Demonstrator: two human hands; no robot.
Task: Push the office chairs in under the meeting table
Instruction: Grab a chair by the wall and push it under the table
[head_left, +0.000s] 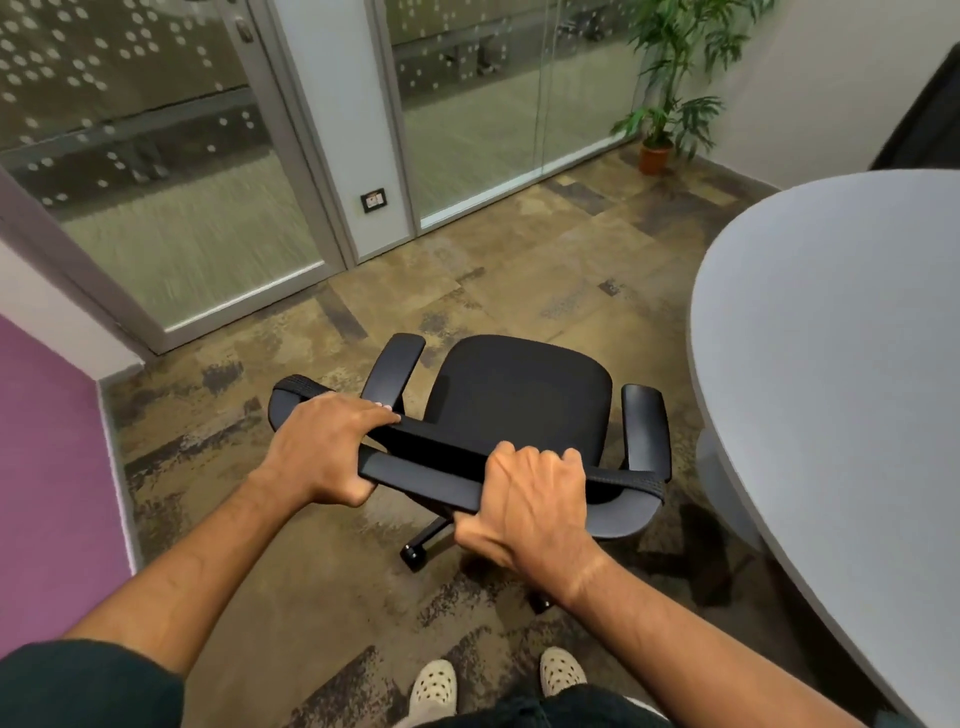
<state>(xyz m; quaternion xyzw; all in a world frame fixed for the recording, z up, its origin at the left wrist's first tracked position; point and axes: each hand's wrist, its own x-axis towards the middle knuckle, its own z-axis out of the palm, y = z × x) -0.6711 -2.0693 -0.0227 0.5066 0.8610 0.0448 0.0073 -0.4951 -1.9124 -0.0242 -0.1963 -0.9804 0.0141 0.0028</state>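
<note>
small meeting room with patchy brown carpet, glass partition ahead, purple wall at left. round grey meeting table filling the right side, edge curving near. black office chair standing on the carpet left of the table, not yet under it, seat facing away toward the glass rather than the table, its right armrest just beside the table rim. left hand wrapped over the left part of the backrest top, right hand clenched round the right part, both grasping firmly. potted plant in the far corner. likely risks: armrest knocking or jamming against the table edge if pushed without first turning the chair; castors dragging on carpet, making the base swing wide; backrest tilting under downward pressure instead of rolling.
</note>
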